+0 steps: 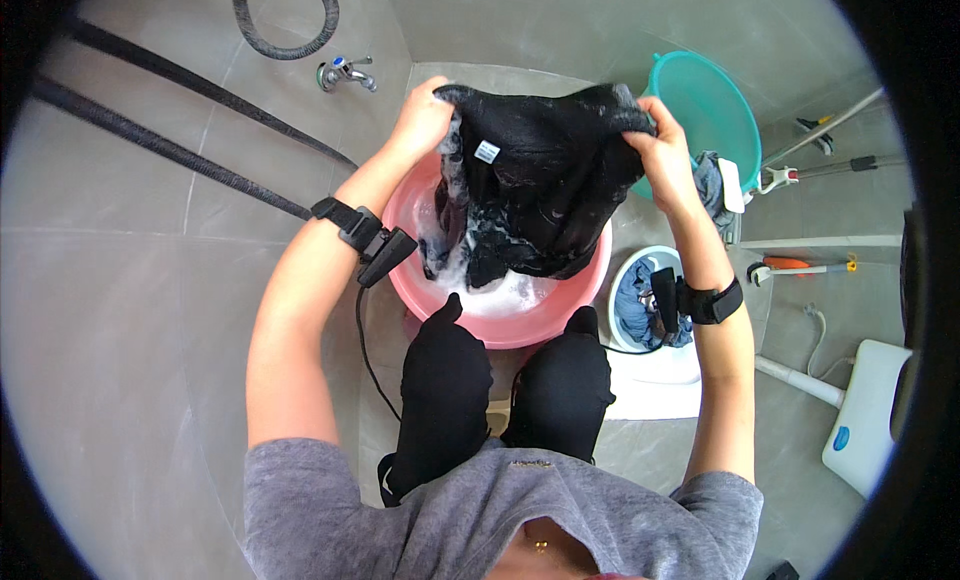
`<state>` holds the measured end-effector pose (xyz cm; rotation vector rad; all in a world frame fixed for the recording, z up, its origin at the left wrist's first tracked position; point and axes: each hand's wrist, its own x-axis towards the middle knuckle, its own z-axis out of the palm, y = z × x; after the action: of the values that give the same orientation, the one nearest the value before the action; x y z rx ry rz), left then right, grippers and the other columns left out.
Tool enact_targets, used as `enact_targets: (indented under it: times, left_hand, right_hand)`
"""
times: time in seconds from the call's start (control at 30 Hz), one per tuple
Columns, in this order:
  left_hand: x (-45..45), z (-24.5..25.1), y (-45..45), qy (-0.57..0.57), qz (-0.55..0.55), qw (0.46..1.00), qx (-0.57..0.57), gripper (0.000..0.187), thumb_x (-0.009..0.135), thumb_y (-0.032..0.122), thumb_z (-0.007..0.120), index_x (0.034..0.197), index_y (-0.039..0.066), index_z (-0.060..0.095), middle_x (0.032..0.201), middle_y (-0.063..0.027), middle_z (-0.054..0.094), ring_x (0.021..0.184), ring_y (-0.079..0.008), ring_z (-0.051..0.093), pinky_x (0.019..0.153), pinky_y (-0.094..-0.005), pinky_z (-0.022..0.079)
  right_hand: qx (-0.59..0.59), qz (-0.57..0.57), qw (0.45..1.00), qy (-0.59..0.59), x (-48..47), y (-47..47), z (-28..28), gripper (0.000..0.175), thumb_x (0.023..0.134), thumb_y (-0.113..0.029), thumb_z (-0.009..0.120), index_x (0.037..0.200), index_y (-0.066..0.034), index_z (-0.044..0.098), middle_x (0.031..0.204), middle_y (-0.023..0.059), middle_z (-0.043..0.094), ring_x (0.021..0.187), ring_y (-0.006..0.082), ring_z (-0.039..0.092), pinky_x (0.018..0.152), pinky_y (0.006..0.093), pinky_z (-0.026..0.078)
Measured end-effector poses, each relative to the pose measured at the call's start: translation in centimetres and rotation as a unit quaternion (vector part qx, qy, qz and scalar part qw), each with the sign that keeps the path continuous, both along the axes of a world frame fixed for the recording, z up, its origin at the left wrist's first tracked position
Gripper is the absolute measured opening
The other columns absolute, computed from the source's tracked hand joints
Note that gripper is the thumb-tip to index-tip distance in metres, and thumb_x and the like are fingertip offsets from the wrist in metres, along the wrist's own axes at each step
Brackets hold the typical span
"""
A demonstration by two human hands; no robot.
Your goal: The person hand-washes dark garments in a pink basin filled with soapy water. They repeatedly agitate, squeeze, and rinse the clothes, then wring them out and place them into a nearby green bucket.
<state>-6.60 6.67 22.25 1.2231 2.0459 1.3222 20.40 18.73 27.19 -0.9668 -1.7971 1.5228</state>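
A wet black garment hangs stretched between my two hands over a pink plastic basin. My left hand grips its upper left corner, and my right hand pinches the upper right corner. A small white label shows on the cloth. White suds cling along its left edge. Its lower folds hang down into the basin, where foamy water shows near the front rim; whether they touch the water I cannot tell.
A wall tap and grey hoses are at the left. To the right stand a turquoise tub and a white bucket holding blue clothing. Mop handles lean beyond. A white cistern is at far right.
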Motion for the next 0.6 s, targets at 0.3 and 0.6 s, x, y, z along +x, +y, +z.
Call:
enact_targets:
  times: [0.3, 0.6]
  left_hand:
    - [2.6, 13.5, -2.1, -0.077, -0.034, 0.981, 0.174, 0.016, 0.081, 0.004, 0.045, 0.088, 0.002, 0.059, 0.081, -0.0021, 0.059, 0.075, -0.0102, 0.054, 0.067, -0.0238, 0.043]
    - [1.2, 0.9, -3.2, -0.021, 0.023, 1.000, 0.003, 0.025, 0.067, 0.007, 0.058, 0.092, 0.001, 0.056, 0.080, -0.0107, 0.061, 0.075, -0.0176, 0.058, 0.071, -0.0290, 0.045]
  right_hand:
    - [0.037, 0.054, 0.988, 0.139, 0.0, -1.5, 11.6, 0.028, 0.078, 0.002, 0.049, 0.105, -0.0057, 0.052, 0.090, 0.0006, 0.058, 0.082, 0.0079, 0.055, 0.070, 0.0197, 0.046]
    - [0.024, 0.066, 0.997, -0.015, 0.1, 1.7, -1.2, 0.034, 0.071, 0.004, 0.048, 0.103, -0.0068, 0.050, 0.090, -0.0001, 0.055, 0.089, 0.0098, 0.051, 0.079, 0.0202, 0.038]
